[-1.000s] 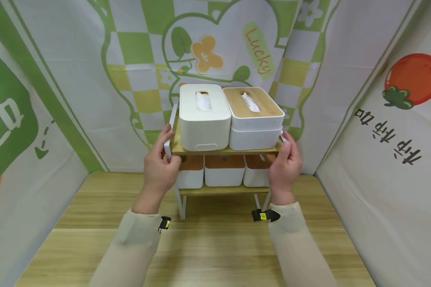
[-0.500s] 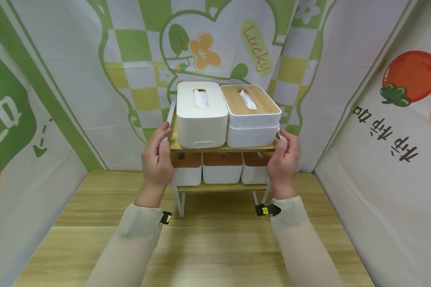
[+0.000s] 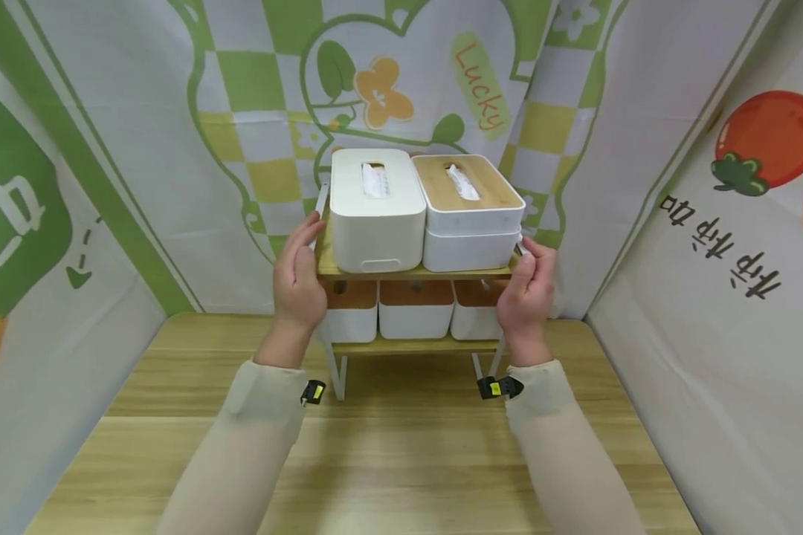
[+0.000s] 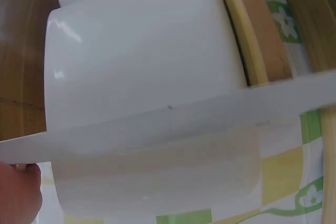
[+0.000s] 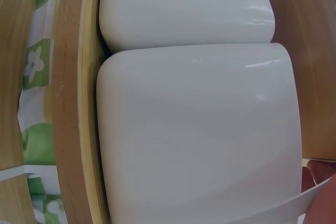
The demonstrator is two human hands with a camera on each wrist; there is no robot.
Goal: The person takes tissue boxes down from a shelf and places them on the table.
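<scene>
A two-tier shelf with wooden boards and a white metal frame stands between my hands. My left hand rests along the left side of the frame, fingers straight and thumb laid beside them. At the right side, my right hand pinches the frame bar between thumb and fingers. On the upper board are a cream tissue box and a white tissue box with a wooden lid, side by side. Three white bins line the lower board; in the wrist views, white bins fill the picture.
The shelf stands on a wooden table near its back edge. Behind it hangs a green-and-white patterned curtain. Printed cloth walls close in the left and right sides.
My left thumb has come away from the frame's front corner, and that hand's fingers have straightened along its side. The right hand keeps its grip. The shelf and boxes hold their places.
</scene>
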